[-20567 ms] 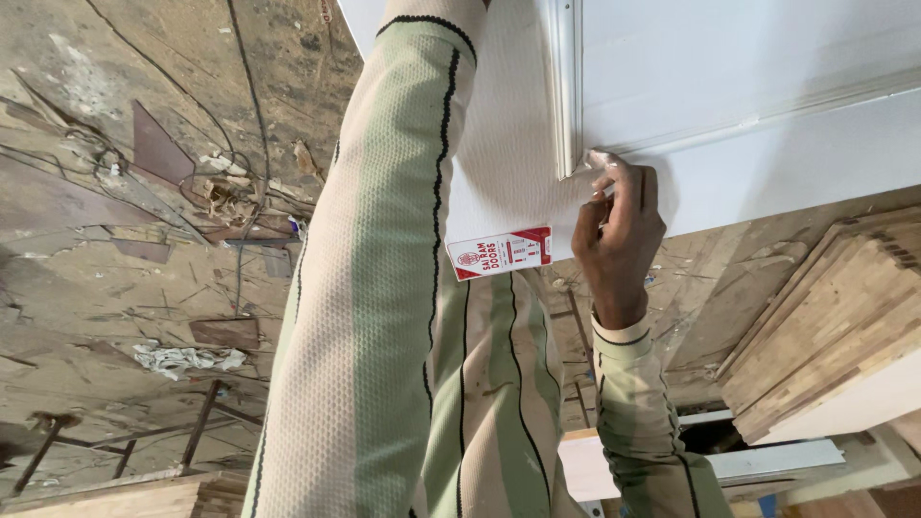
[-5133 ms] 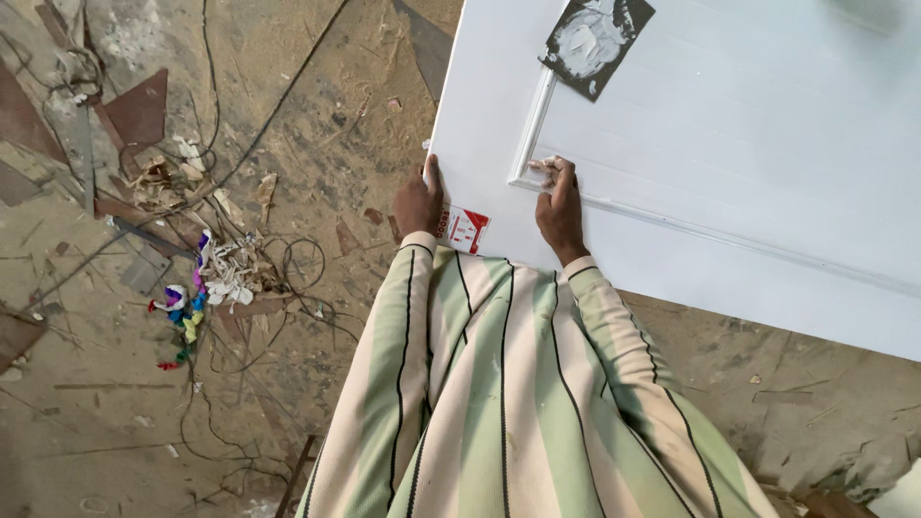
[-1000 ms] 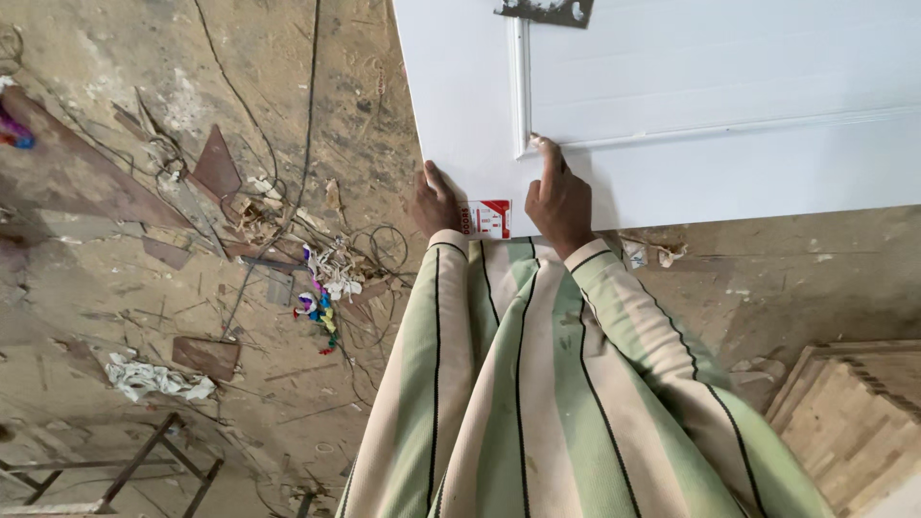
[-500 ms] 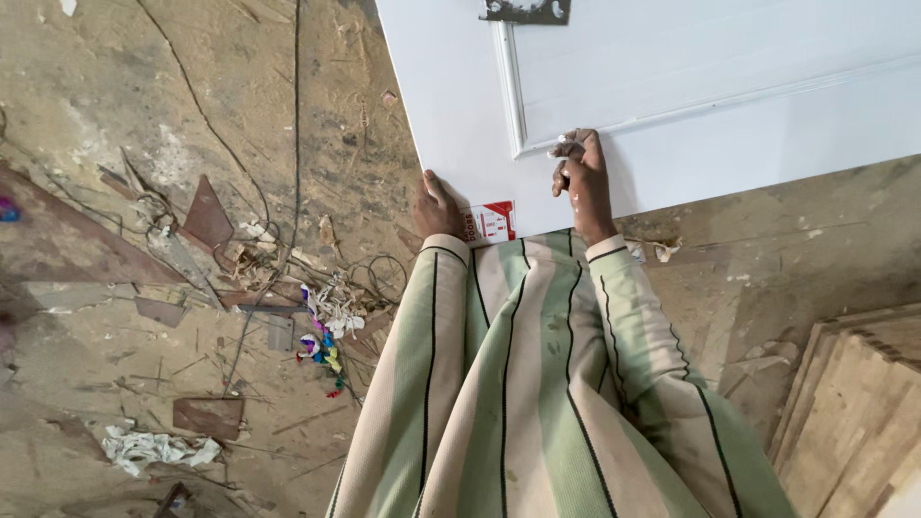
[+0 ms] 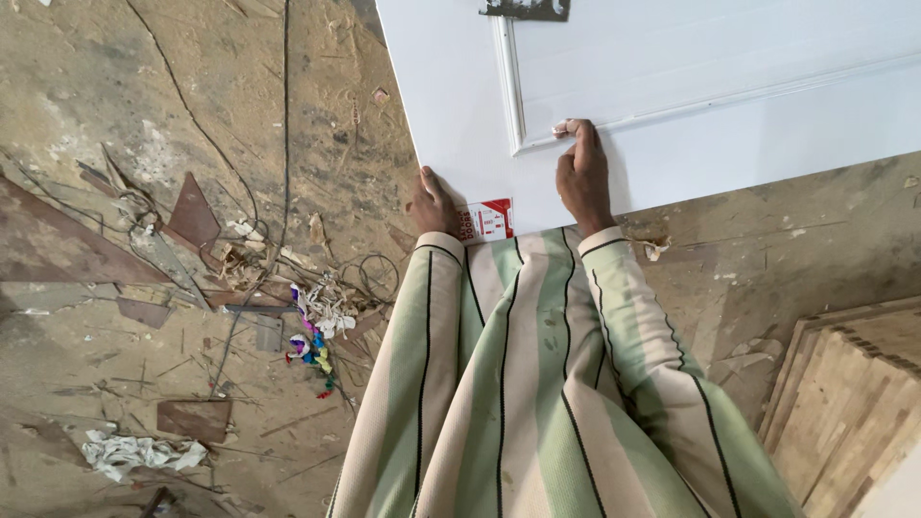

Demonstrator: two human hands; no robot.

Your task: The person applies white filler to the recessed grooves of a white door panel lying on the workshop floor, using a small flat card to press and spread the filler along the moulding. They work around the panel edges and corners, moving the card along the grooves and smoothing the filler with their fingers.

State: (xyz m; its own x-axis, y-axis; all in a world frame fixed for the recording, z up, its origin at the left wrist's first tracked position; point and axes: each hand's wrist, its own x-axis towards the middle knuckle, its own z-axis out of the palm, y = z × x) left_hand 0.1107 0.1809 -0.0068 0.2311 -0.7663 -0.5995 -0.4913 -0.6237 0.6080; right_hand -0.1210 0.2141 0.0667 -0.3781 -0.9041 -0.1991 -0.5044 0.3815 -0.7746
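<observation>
From the left, I see my left hand [image 5: 434, 203] gripping the corner edge of the big white painted wooden door panel [image 5: 710, 105], fingers curled around it. Just right of those fingers sits a small red and white sticker [image 5: 488, 221]. My right hand [image 5: 583, 176] presses on the panel, fingers closed together, fingertips [image 5: 566, 126] touching the raised moulding.
</observation>
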